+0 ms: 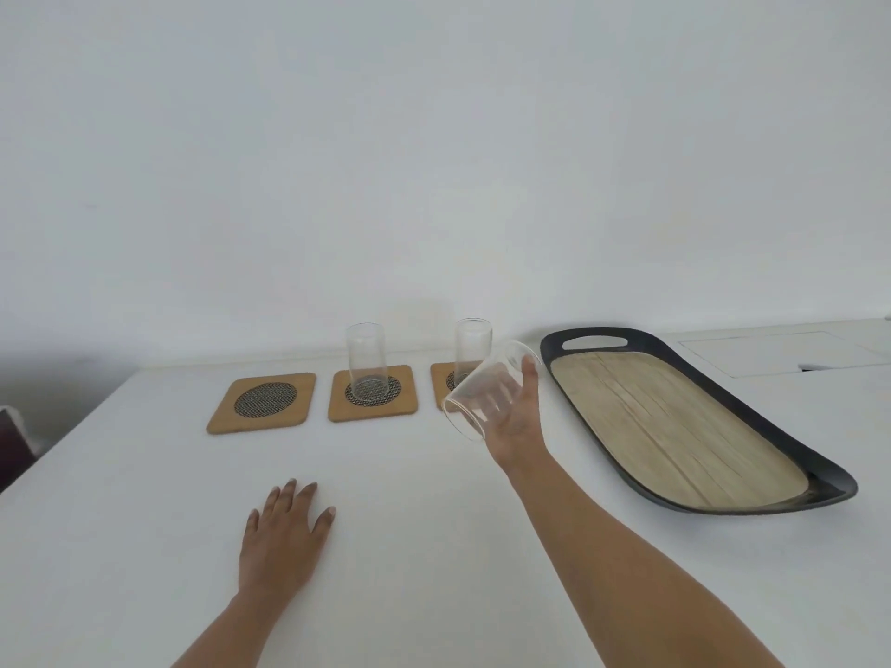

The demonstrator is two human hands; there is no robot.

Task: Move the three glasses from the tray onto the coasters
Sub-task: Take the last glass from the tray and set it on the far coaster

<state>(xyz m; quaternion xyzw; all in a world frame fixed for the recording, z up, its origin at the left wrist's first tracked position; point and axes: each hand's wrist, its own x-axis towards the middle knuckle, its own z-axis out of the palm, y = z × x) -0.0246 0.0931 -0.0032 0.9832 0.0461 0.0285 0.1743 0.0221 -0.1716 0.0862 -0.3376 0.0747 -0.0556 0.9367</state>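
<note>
Three square wooden coasters with dark mesh centres lie in a row on the white table. The left coaster (263, 401) is bare. A clear glass (367, 361) stands upright on the middle coaster (372, 393). Another glass (473, 347) stands on the right coaster (442, 383), partly hidden. My right hand (518, 417) holds a third clear glass (487, 392), tilted, in the air in front of the right coaster. My left hand (284, 532) rests flat on the table, fingers spread. The dark-rimmed tray (723, 392) with a bamboo floor lies at the right, with no glasses on it.
A white wall rises right behind the coasters. A white panel with a rectangular outline (781, 351) sits behind the tray. The table's left edge (62, 436) runs diagonally, with a dark object (12, 441) beyond it.
</note>
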